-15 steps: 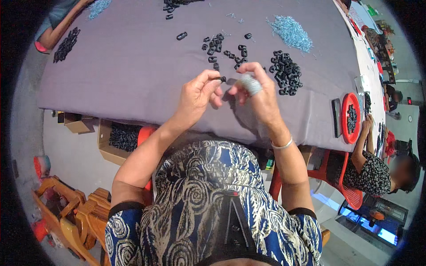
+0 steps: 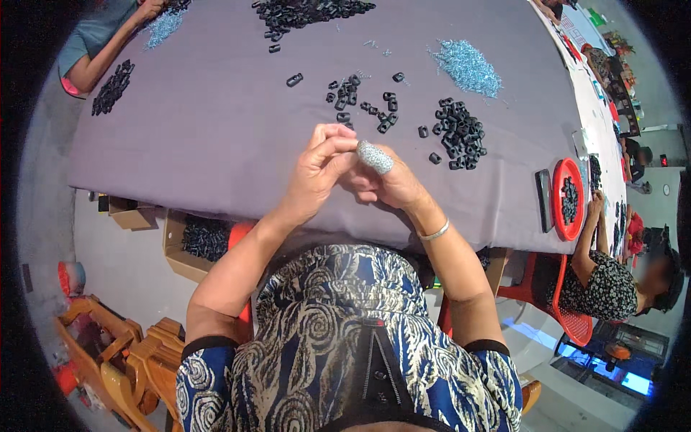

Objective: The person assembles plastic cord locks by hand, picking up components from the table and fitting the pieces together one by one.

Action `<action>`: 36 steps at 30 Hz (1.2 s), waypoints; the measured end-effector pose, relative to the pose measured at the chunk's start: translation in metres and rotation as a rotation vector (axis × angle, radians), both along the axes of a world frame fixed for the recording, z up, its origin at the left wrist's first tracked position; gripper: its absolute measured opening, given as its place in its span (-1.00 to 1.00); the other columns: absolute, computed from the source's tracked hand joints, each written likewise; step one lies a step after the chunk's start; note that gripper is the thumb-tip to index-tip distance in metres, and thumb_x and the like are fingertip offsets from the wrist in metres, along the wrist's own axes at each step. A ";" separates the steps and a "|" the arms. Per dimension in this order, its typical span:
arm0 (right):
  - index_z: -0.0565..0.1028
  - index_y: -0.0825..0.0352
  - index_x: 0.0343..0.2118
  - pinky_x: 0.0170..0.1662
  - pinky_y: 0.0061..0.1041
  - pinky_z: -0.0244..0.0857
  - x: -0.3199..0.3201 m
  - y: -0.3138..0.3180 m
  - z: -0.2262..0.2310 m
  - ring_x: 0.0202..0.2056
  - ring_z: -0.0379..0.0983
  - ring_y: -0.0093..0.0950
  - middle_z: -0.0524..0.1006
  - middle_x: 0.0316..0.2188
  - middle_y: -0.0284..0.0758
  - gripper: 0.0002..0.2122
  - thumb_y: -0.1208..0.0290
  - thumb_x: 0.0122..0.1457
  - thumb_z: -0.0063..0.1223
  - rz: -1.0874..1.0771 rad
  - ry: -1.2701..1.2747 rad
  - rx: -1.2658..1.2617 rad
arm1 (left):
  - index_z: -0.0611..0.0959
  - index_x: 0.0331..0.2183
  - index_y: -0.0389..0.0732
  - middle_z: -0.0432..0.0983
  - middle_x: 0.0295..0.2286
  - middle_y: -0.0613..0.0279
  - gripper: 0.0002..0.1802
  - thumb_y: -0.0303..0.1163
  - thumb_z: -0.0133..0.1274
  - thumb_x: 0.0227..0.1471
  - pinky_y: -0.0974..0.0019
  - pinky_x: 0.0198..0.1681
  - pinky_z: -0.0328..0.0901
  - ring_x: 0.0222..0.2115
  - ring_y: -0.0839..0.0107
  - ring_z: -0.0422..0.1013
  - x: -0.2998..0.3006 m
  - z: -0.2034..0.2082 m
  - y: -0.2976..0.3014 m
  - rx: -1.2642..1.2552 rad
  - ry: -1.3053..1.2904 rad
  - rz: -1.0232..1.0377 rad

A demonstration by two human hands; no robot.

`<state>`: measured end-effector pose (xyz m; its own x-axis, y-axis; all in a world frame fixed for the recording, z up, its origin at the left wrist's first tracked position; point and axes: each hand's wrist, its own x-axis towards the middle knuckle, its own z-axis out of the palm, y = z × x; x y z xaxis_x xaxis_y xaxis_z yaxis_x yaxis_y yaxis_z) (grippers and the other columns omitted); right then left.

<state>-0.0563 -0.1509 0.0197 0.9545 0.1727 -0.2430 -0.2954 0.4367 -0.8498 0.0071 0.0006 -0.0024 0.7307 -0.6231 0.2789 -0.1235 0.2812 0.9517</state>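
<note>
My left hand (image 2: 317, 173) and my right hand (image 2: 399, 186) meet over the near part of the cloth-covered table. The left fingers are closed in a pinch, with the small black plastic piece from the earlier frame now hidden between the hands. My right fingers press together against the left fingertips; what they grip, if anything, is hidden. A grey speckled wrap (image 2: 376, 157) covers one digit of the right hand. Just beyond lie loose black plastic pieces (image 2: 348, 93), short and barrel-like with holes. A larger heap of black pieces (image 2: 461, 133) sits to the right.
Tiny shiny silvery-blue pieces (image 2: 466, 66) form a pile farther back. A big black heap (image 2: 306, 13) lies at the far edge. Right: a dark flat object (image 2: 543, 201) and a red tray (image 2: 559, 223). Other people sit at left and right. A cardboard box (image 2: 175, 248) stands below the table.
My right hand has moved left and come together with my left hand. The black piece, visible in the left fingertips before, is now covered. The view has shifted slightly.
</note>
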 end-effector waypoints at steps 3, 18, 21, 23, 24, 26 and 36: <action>0.38 0.28 -0.43 -0.69 -0.68 -0.15 0.000 -0.005 -0.002 -0.70 -0.07 -0.72 0.12 -0.68 -0.56 -0.60 -0.03 0.21 -0.10 0.112 -0.036 0.083 | 0.59 -0.28 -0.25 0.30 -0.16 0.25 -0.88 -0.48 0.00 0.12 0.39 0.00 0.17 -0.10 0.47 0.24 -0.001 -0.001 -0.002 -0.022 -0.042 -0.026; 0.41 0.25 -0.56 -0.69 -0.63 -0.19 -0.001 -0.006 -0.010 -0.72 -0.07 -0.71 0.10 -0.73 -0.59 -0.70 0.12 0.14 0.06 0.051 -0.145 0.188 | 0.59 -0.15 -0.19 0.33 -0.17 0.24 -0.75 -0.42 0.07 0.07 0.40 -0.04 0.22 -0.13 0.44 0.29 -0.008 0.002 -0.008 -0.061 -0.027 -0.061; 0.45 0.28 -0.54 -0.70 -0.68 -0.19 -0.001 0.000 -0.009 -0.73 -0.02 -0.74 0.16 -0.74 -0.58 -0.70 0.15 0.18 0.03 -0.015 -0.144 0.185 | 0.60 -0.17 -0.22 0.34 -0.18 0.25 -0.75 -0.41 0.09 0.06 0.40 -0.05 0.22 -0.13 0.44 0.29 -0.005 -0.002 -0.007 -0.038 -0.113 -0.036; 0.43 0.27 -0.55 -0.70 -0.67 -0.20 -0.002 -0.001 -0.005 -0.73 -0.03 -0.74 0.15 -0.73 -0.58 -0.69 0.14 0.18 0.02 0.009 -0.131 0.177 | 0.62 -0.21 -0.25 0.36 -0.21 0.24 -0.78 -0.41 0.09 0.06 0.41 -0.05 0.23 -0.16 0.43 0.31 -0.005 -0.001 -0.007 -0.028 -0.115 -0.014; 0.41 0.27 -0.56 -0.70 -0.67 -0.20 -0.003 -0.002 -0.002 -0.73 -0.04 -0.74 0.14 -0.73 -0.58 -0.68 0.13 0.18 0.02 0.023 -0.113 0.164 | 0.62 -0.21 -0.25 0.36 -0.21 0.24 -0.78 -0.41 0.09 0.06 0.41 -0.05 0.23 -0.16 0.43 0.31 -0.006 0.000 -0.007 -0.028 -0.126 -0.008; 0.38 0.25 -0.56 -0.69 -0.68 -0.21 -0.003 -0.003 -0.007 -0.71 -0.05 -0.73 0.12 -0.71 -0.59 -0.68 0.11 0.19 0.00 0.068 -0.172 0.181 | 0.62 -0.22 -0.25 0.38 -0.22 0.23 -0.79 -0.43 0.09 0.06 0.41 -0.06 0.23 -0.17 0.43 0.32 -0.008 0.002 -0.006 -0.028 -0.106 0.015; 0.40 0.26 -0.48 -0.71 -0.72 -0.20 -0.006 0.005 0.005 -0.72 -0.05 -0.78 0.13 -0.71 -0.62 -0.70 0.10 0.19 0.00 -0.006 -0.050 0.090 | 0.63 -0.24 -0.26 0.40 -0.25 0.22 -0.77 -0.55 0.13 -0.04 0.39 -0.16 0.31 -0.21 0.39 0.38 -0.014 0.008 -0.001 0.066 -0.262 0.185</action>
